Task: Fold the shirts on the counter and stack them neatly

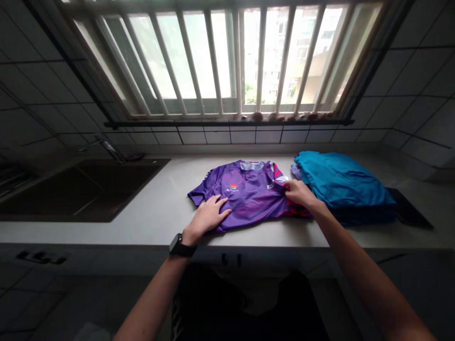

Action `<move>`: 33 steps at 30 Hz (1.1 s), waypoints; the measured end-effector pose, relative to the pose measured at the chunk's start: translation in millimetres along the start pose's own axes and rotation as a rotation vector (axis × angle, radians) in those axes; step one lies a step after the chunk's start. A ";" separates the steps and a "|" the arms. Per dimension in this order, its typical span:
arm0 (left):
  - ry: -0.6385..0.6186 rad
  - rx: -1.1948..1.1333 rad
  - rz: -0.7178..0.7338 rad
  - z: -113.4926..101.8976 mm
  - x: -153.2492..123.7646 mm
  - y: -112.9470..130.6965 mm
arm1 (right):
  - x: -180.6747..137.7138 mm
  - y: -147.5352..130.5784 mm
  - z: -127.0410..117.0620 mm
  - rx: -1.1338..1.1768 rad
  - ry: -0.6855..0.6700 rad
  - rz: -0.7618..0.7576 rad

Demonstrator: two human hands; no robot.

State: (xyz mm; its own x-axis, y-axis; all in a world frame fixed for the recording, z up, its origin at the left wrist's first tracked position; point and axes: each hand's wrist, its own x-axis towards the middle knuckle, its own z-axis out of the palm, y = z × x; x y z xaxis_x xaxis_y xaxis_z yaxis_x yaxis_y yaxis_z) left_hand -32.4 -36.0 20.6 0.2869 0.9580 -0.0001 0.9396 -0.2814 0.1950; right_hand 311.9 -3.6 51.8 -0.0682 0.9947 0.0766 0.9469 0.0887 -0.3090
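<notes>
A purple short-sleeved jersey [245, 194] lies front up on the counter, its collar toward the window and a small rainbow-coloured logo on the chest. My left hand [210, 215], with a black watch on the wrist, rests flat on the jersey's lower left part, fingers spread. At the jersey's right edge, my right hand [299, 193] pinches the fabric near the pink and white patterned sleeve. The lower edge of the jersey is partly hidden behind my left hand. Just right of my right hand sits a pile of blue clothing [346, 184].
A dark sink [81, 189] with a faucet [110, 148] is set into the white counter [152, 232] on the left. A flat black object [412, 210] sticks out from under the blue pile. Behind the counter is a barred window [220, 61] with small roundish things on its sill.
</notes>
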 end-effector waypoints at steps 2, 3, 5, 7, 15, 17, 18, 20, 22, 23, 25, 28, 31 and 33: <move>0.032 -0.028 -0.002 -2.1 1.6 -0.6 | 9.2 2.5 -12.1 0.013 0.172 0.096; 0.056 -0.062 0.004 -3.0 1.3 -1.5 | 11.5 3.2 -17.4 0.004 0.268 0.154; 0.142 -0.140 0.010 -4.3 -5.3 -5.7 | 6.3 3.6 -23.5 0.001 0.422 0.200; 0.240 -0.198 -0.010 -5.5 -20.7 -13.3 | -13.9 3.1 -21.1 0.077 0.442 0.071; 0.128 -0.326 0.258 -4.0 -60.8 -32.8 | -87.8 -7.4 36.6 -0.049 0.096 -0.184; 0.191 -0.341 0.221 -4.1 -52.1 -27.6 | -78.5 -12.6 41.7 -0.104 0.151 -0.097; 0.237 -0.353 0.187 -5.5 -47.6 -24.6 | -72.6 -14.7 41.3 -0.109 0.170 -0.073; 0.381 -0.394 0.094 -11.8 -41.1 -20.0 | -63.4 -16.9 35.8 -0.049 0.243 -0.069; 0.584 -0.422 -0.040 -21.2 -38.1 -19.0 | -60.8 -16.0 26.6 0.088 0.409 -0.084; 0.680 -0.423 -0.115 -26.0 -37.3 -20.3 | -62.2 -14.2 21.6 0.161 0.511 -0.080; 0.800 -0.425 -0.246 -33.2 -34.9 -26.0 | -68.3 -8.1 12.4 0.258 0.635 -0.048; 0.766 -0.525 -0.358 -33.6 -28.8 -38.8 | -80.7 6.6 1.8 0.242 0.421 -0.067; 0.649 -0.660 -0.356 -23.3 -27.1 -47.8 | -94.3 20.3 -6.7 0.125 0.032 -0.201; 0.621 -0.635 -0.236 -15.9 -32.6 -48.4 | -105.0 21.6 -11.3 0.073 -0.064 -0.269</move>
State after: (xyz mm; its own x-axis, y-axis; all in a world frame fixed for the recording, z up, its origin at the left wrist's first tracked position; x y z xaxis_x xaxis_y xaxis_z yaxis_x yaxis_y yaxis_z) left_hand -90.2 -52.6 26.7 -0.2234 0.8966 0.3825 0.6291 -0.1671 0.7592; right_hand 343.1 -106.7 47.8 -0.3359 0.9359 0.1059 0.8670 0.3512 -0.3536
